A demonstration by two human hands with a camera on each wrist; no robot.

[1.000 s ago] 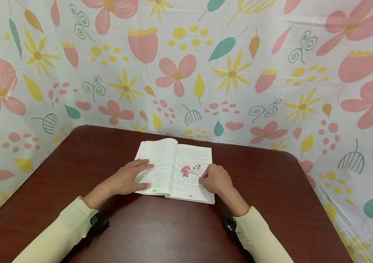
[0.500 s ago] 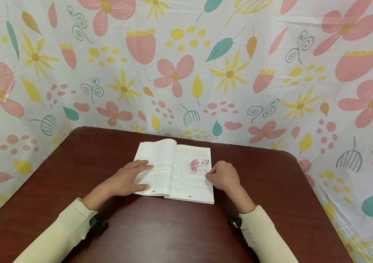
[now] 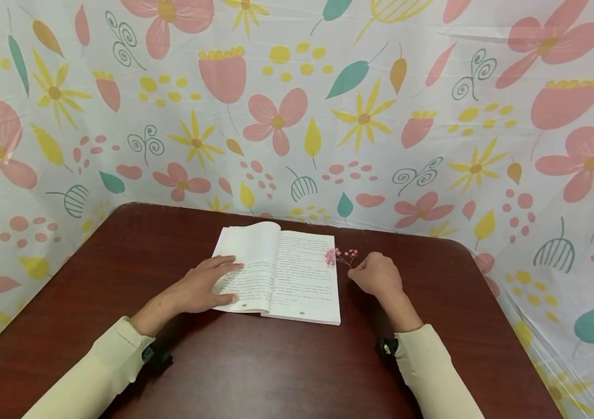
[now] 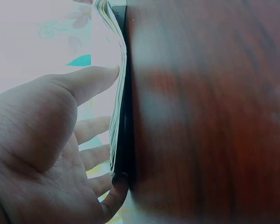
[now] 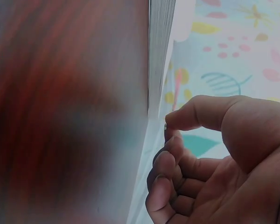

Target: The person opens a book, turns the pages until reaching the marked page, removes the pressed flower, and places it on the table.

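Note:
An open book (image 3: 304,285) with printed pages lies on the dark wooden table. Spread across its left page, my left hand (image 3: 203,285) rests with fingers fairly straight; the left wrist view shows the thumb (image 4: 95,81) on the page near the book's edge. Just right of the book, my right hand (image 3: 379,274) pinches the thin stem of a small pink flower sprig (image 3: 332,256) between thumb and forefinger. The blossoms point left and overlap the right page's edge in the head view. In the right wrist view the other fingers (image 5: 164,165) are curled in.
The glossy reddish-brown table (image 3: 255,372) reaches back to a white curtain (image 3: 297,116) printed with flowers and leaves, which hangs behind and at both sides. A dark wrist camera (image 3: 156,354) sits under the left cuff, another (image 3: 387,347) under the right.
My right hand has drawn the flower sprig rightward, from over the right page to beyond the book's right edge. My left hand has stayed on the left page.

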